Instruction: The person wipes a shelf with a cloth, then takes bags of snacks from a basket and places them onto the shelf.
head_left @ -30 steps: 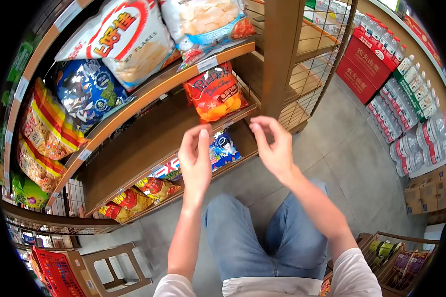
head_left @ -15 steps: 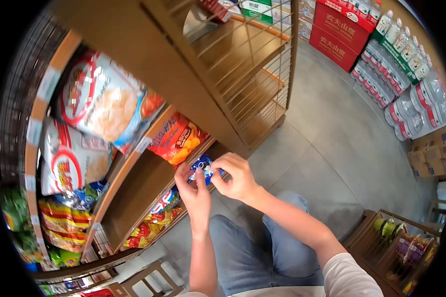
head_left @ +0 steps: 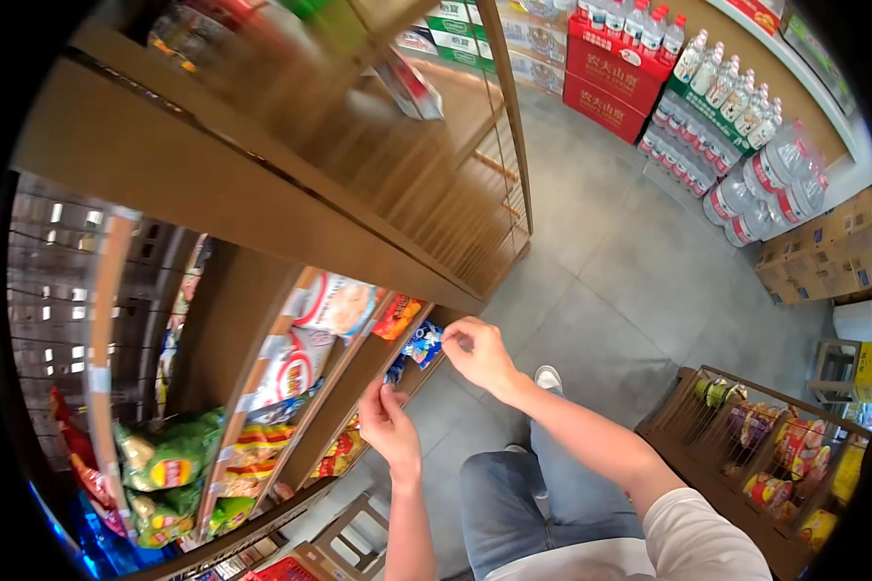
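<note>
One blue bag [head_left: 421,345], beside right grip [head_left: 481,356], beyond left grip [head_left: 390,429], both curled (closure unclear)

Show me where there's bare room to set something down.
The widest free patch is the grey floor between the brown shelving and the bottle packs. Brown board also shows bare on the shelf beside the orange bag. It is crowded by the left hand and right hand, near the blue bag, and in the rack at lower right.
</note>
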{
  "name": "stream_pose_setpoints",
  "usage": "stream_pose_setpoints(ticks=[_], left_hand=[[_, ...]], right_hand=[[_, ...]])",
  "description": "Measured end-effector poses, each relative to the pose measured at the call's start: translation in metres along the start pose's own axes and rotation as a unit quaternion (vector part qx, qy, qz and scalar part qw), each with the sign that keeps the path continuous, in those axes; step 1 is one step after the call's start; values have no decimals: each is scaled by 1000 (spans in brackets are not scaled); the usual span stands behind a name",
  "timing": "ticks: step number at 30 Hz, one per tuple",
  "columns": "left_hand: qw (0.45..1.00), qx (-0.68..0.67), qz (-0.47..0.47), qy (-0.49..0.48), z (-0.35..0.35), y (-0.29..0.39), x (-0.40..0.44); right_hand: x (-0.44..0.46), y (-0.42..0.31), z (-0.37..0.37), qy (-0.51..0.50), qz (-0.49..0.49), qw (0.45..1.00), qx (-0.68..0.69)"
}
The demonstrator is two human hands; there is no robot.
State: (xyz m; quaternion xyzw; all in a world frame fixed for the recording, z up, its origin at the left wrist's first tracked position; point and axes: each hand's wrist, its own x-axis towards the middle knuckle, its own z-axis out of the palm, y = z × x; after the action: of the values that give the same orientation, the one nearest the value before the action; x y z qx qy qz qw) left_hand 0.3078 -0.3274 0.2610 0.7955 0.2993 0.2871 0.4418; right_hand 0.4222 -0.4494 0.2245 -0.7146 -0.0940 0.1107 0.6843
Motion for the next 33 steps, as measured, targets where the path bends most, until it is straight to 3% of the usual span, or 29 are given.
stream_pose_setpoints(ticks=[1, 2, 4, 9, 12, 14, 18, 20, 25, 29, 33], left_hand=[[997, -52, -57, -13, -12, 21, 0], [997, -52, -55, -6, -21, 40, 2], [993, 3, -111, -44, -45, 84, 7], [991, -31, -133, -12, -86, 155, 13], [985, -69, -149, -45, -114, 134, 13], [980, -91, -173, -44, -129, 162, 13], [918, -250, -298, -76, -150, 163, 15], [929, -235, -266, -107, -159, 169, 16], [958, -245, -141, -53, -179, 185, 3], [960, -176, -216, 30, -196, 199, -10], [980, -112, -148, 68, -195, 213, -5]], right_hand=[[0, -22, -2, 15, -10, 1000, 8], [-1, -44, -4, 9, -14, 1000, 10], [-7, -97, -10, -11, 83, 996, 37], [-24, -175, -9, 10, 100, 995, 21], [-31, -211, -10, -27, 96, 995, 14], [-31, -223, -7, -46, 78, 996, 25], [-27, -221, 5, -67, 38, 996, 37], [-33, -243, 8, -70, 79, 991, 87], [-53, -279, 0, -76, 96, 984, 126], [-69, -299, -11, -77, 95, 988, 94], [-66, -312, -13, -92, 87, 987, 101]])
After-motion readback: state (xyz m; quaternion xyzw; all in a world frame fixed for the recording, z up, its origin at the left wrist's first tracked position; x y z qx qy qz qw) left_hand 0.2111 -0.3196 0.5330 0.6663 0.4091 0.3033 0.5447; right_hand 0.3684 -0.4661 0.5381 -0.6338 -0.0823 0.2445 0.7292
